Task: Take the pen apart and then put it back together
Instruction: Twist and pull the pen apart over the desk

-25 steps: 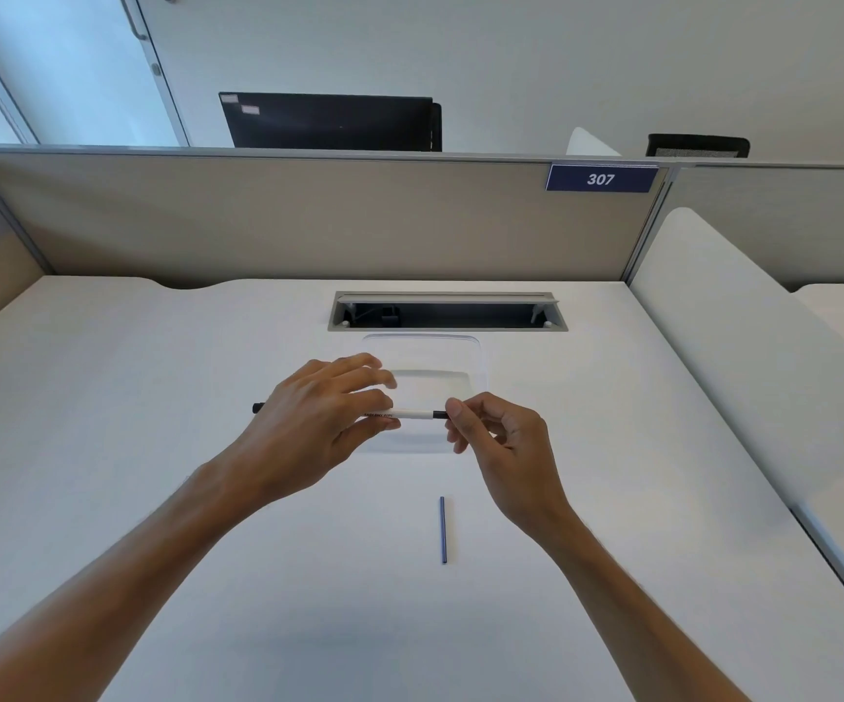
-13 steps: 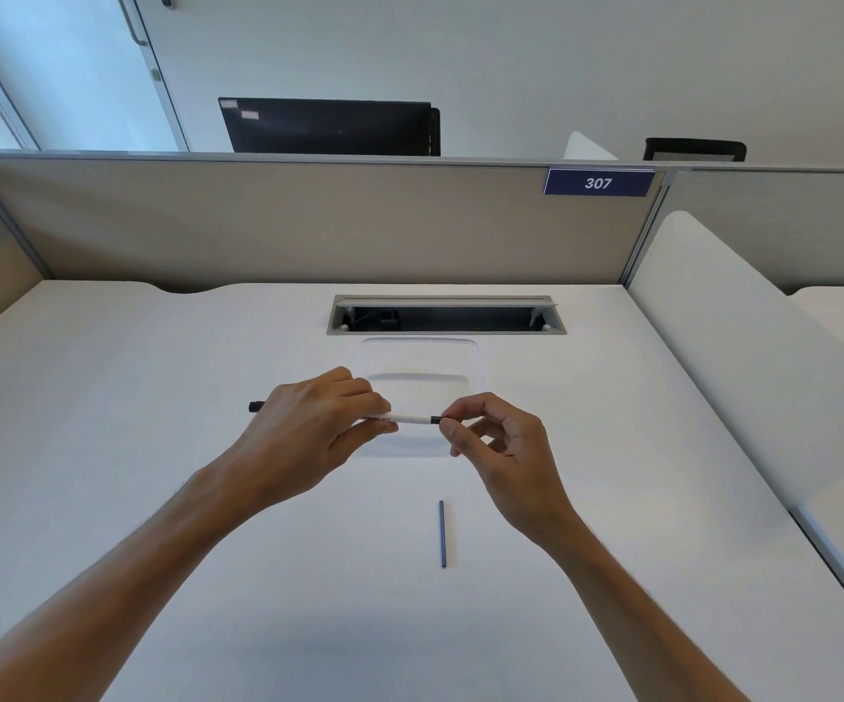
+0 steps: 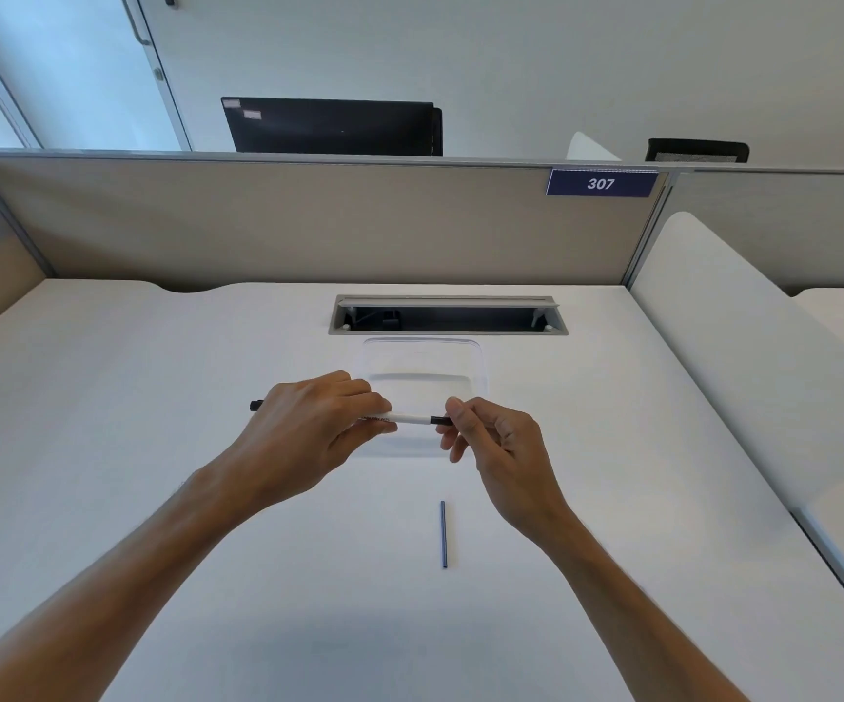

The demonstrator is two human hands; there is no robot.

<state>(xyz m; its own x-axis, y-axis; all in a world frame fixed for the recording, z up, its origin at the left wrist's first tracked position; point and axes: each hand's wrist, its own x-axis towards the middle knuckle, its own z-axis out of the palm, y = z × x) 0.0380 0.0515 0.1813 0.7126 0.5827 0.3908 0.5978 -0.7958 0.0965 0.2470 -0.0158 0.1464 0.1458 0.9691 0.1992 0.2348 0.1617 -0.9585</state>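
Note:
A white pen (image 3: 412,419) with black ends is held level above the desk, lying left to right. My left hand (image 3: 308,428) is wrapped round its left half, and the black left end sticks out past my knuckles. My right hand (image 3: 495,443) pinches the black right end between thumb and forefinger. A thin dark blue refill (image 3: 443,534) lies loose on the desk below my hands, pointing away from me.
A clear plastic tray (image 3: 478,364) sits on the white desk (image 3: 156,397) just behind my hands. Beyond it is an open cable slot (image 3: 447,316), then a beige partition (image 3: 308,220). A white side panel (image 3: 739,357) borders the desk on the right.
Both hands and the pen stay in nearly the same place. My right fingers have shifted slightly on the black end of the pen.

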